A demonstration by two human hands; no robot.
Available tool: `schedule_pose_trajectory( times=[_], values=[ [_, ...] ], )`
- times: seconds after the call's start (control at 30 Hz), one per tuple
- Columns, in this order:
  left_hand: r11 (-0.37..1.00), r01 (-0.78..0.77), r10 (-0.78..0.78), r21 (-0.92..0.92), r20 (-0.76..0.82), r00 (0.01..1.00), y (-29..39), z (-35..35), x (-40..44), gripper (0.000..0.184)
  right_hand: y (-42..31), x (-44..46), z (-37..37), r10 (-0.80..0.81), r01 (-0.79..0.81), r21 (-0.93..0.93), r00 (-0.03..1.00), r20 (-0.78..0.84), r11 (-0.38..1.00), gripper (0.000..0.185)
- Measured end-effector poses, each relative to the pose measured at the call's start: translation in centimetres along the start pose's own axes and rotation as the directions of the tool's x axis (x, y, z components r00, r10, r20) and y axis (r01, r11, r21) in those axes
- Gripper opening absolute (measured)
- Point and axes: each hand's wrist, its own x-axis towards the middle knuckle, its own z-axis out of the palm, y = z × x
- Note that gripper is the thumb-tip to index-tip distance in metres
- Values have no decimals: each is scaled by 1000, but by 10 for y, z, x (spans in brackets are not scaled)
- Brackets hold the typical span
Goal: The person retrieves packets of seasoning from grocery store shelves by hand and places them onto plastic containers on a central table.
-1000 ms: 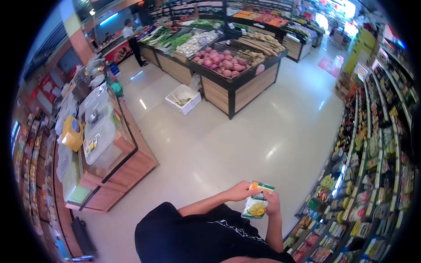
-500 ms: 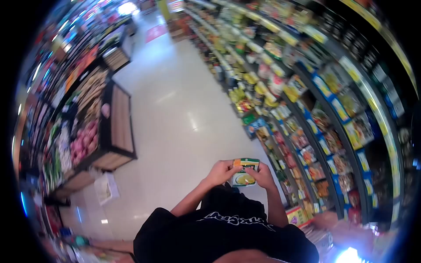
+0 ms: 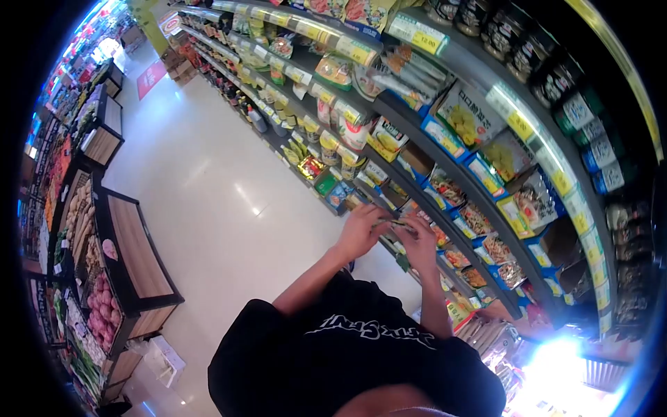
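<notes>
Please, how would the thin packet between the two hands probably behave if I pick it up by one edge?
The packet shows only a narrow edge between the left hand and right hand, so it is probably light. Being thin, it may bend somewhat, though its face is hidden. Its flat shape makes rolling unlikely.

On a price tag (image 3: 420,36) near the top, right of middle, the number 12.00 can be read, but the white letters (image 3: 375,329) on the black shirt (image 3: 299,368), lower middle, are unclear.
</notes>
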Motion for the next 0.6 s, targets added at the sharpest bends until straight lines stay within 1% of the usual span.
schedule_pose_trajectory(
  times=[0.07, 0.1, 0.2, 0.23, 0.3, 0.33, 0.37, 0.47, 0.57, 0.6],
  values=[
    [998, -60, 60, 4, -118, 991, -16, 1, 35, 21, -2, 38, 4, -50, 53, 34, 995, -81, 998, 22],
    [999, -41, 43, 14, -189, 981, -24, -1, 56, 25, -8, 63, 5, -156, 150, -60, 982, -111, 987, 22],
    [998, 18, 4, 52, -385, 923, -44, 2, 104, 37, 4, 116, 31, -121, 133, 31, 961, -250, 991, 20],
    [996, 70, -45, 47, -410, 911, -58, 5, 117, 45, 8, 133, 36, -60, 77, 67, 973, -222, 995, 20],
    [965, 156, -231, -212, -401, 886, -83, 16, 136, 44, 21, 160, 52, -51, 71, 70, 965, -259, 995, 21],
    [920, 193, -322, -340, -380, 867, -95, 20, 146, 44, 25, 174, 60, -47, 68, 68, 960, -276, 995, 21],
    [869, 217, -378, -445, -314, 871, -107, 29, 151, 42, 30, 182, 66, 4, 22, 85, 957, -292, 996, 22],
    [670, 219, -480, -709, -189, 857, -112, 40, 162, 39, 37, 199, 70, -74, 60, -59, 960, -271, 996, 24],
    [620, 296, -537, -727, -118, 836, -124, 59, 165, 40, 62, 202, 71, 123, -170, -235, 972, -202, 957, 25],
    [597, 310, -547, -740, -93, 832, -126, 65, 165, 41, 65, 205, 70, 166, -205, -195, 966, -199, 959, 29]
  ],
)
